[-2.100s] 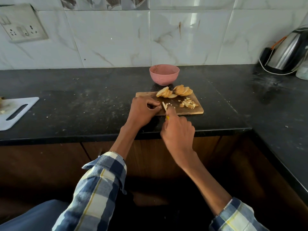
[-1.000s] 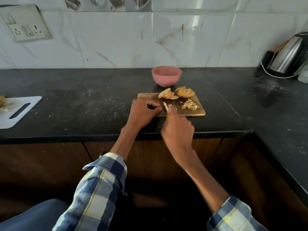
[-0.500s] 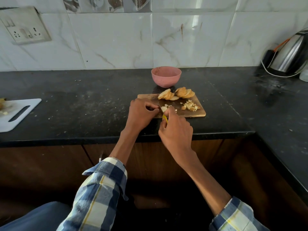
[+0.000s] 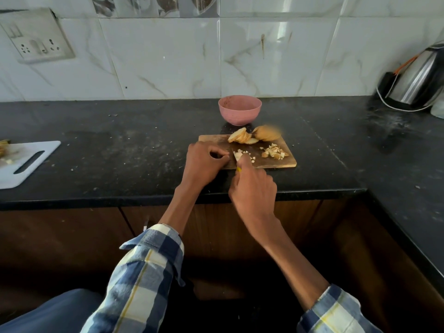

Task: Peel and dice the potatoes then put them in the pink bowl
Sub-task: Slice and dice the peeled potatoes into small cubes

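Right grip [image 4: 252, 188] on knife [image 4: 237, 168], potato pieces [image 4: 242, 156] just beyond, beside left hand [image 4: 204, 162]

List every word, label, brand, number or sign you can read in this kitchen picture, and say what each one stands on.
None can be read.
Wall socket plate: switches and pin holes only, no lettering visible.
Steel kettle: no brand mark shows; partly cut off by the frame edge.
Pink bowl, wooden cutting board, white cutting board: plain, no print.
Patterned tile strip: decoration, not text.

This is a home kitchen: a black stone counter [image 4: 144, 150] under marble-look wall tiles [image 4: 163, 56], a steel electric kettle [image 4: 418, 80] at two o'clock, a wall socket [image 4: 36, 37] at ten o'clock.
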`<state>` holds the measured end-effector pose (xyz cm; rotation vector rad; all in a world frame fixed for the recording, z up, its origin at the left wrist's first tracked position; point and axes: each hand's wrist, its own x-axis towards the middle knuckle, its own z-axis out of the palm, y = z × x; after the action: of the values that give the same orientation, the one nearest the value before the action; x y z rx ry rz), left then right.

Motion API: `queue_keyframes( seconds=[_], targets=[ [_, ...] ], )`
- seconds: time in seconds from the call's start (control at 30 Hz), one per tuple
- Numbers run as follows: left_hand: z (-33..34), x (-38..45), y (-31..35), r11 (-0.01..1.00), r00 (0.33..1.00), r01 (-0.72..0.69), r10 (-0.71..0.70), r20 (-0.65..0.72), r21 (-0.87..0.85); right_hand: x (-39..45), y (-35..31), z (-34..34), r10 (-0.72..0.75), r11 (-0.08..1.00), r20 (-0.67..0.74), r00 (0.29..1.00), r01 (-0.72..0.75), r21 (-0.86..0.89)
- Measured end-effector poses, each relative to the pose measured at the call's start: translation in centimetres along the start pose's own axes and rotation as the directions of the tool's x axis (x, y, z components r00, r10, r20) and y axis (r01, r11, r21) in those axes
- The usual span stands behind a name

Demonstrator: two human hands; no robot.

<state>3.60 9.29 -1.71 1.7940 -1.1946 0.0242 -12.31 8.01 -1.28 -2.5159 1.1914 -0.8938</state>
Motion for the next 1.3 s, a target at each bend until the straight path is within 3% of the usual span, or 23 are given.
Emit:
queue_keyframes(
  seconds=[0.17,0.6,0.8,1.0,1.1,1.3],
  targets=[
    [-0.7,-0.2,-0.3,1.000,0.999,0.017,-0.017,-0.029,-0.021,0.1,0.0,0.0,0.009,0.998,-0.048,0.999,-0.006,0.063],
    [-0.3,0.1,-0.1,1.000,0.999,0.031,-0.031,-0.017,-0.003,1.0,-1.1,0.1,-0.033,0.999,0.071,0.997,0.035,-0.020],
    [-0.4,0.0,0.0,0.999,0.999,0.000,0.001,-0.033,0.033,0.0,0.2,0.3,-0.037,0.999,-0.002,0.999,0.037,-0.014],
    [-0.6,-0.3,0.2,0.998,0.998,-0.032,0.034,-0.044,0.050,0.7,0.7,-0.1,0.005,0.994,-0.054,0.999,0.001,0.105],
    [-0.6,-0.2,0.2,1.000,0.995,0.010,-0.012,-0.100,-0.020,0.6,1.1,-0.4,0.002,0.989,-0.039,0.999,0.003,0.150],
    [-0.6,0.2,0.1,0.991,0.977,0.091,-0.108,-0.184,-0.099,0.0,0.9,-0.1,-0.083,0.994,0.001,0.997,0.083,0.075]
  ],
)
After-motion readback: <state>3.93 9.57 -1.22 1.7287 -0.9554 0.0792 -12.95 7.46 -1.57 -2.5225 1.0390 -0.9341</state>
